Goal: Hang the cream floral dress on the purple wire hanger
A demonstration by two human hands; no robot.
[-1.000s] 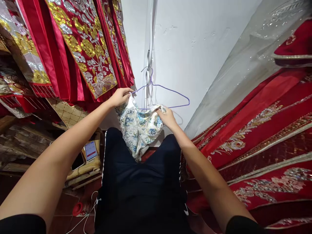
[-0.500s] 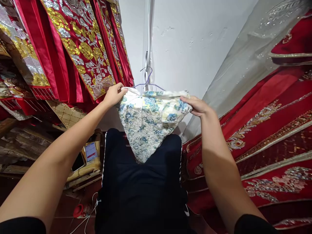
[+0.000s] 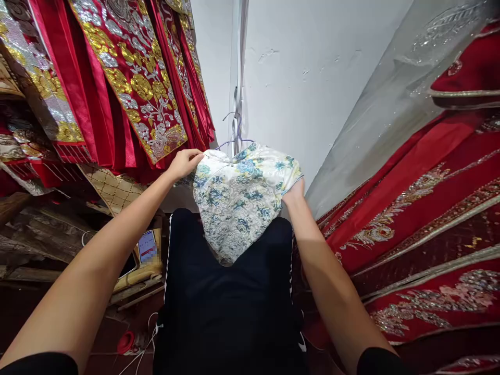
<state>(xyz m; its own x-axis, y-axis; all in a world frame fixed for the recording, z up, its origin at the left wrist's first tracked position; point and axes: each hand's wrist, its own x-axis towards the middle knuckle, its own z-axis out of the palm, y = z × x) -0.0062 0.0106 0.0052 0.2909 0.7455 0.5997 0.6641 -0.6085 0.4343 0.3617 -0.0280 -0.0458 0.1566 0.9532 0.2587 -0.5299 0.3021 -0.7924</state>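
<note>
A white garment (image 3: 238,203) with a blue and yellow floral print hangs from a thin purple hanger (image 3: 236,136) in front of me. Its lower part tapers down between my knees. My left hand (image 3: 186,163) is closed, thumb and fingers pinching the garment at its left shoulder near the collar. The wrist of my right hand (image 3: 296,191) enters the opening of the short right sleeve (image 3: 292,174). Cloth covers the fingers of that hand, so their pose is hidden.
Red embroidered garments (image 3: 156,104) hang at upper left, and more red beaded garments (image 3: 375,234) fill the right side beside sheer grey fabric (image 3: 363,114). A lit phone (image 3: 147,246) lies on a wooden stand at left. A white cable (image 3: 150,338) trails on the floor.
My right hand has gone from gripping the garment's right edge to inside its sleeve, moving left. The folded right shoulder now lies spread out. My left hand keeps its pinch.
</note>
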